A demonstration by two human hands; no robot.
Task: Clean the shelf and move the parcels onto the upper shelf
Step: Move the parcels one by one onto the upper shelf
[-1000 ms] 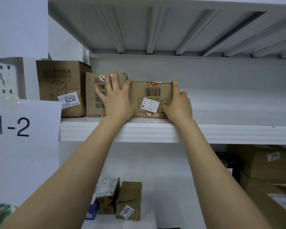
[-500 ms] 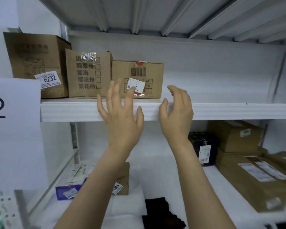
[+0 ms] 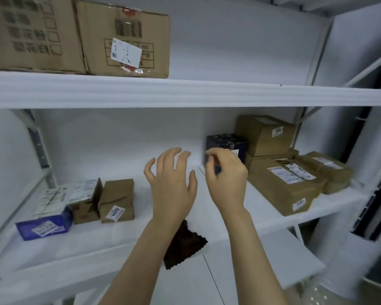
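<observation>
Just changed: a second ago both hands were pressed on the barcode box (image 3: 128, 40) on the upper shelf (image 3: 229, 94); now they've let go and dropped below it. That parcel reads as delivered!
Meaning for the task: one more box is up; my call is the next pick comes from the lower shelf (image 3: 123, 234).
Left hand (image 3: 172, 183): below the upper shelf's lip, fingers spread wide, palm down, holding nothing.
Right hand (image 3: 227, 177): just right of the left one, fingers curled loosely, thumb and forefinger nearly pinched; I can't tell whether anything small is between them.
Barcode box: sitting flat against its taller neighbour (image 3: 33, 34), white label skewed, tape glossy, cardboard a little worn.
Waiting below the upper shelf: a crumpled brown parcel tagged 4005 (image 3: 117, 200), a blue carton (image 3: 44, 225) left of it, a dark box (image 3: 227, 144) and stacked brown parcels (image 3: 279, 183) at the right.
Cleaning cloth (image 3: 185, 245): dark, zigzag-edged, lying at the lower shelf's front, under the left forearm.
</observation>
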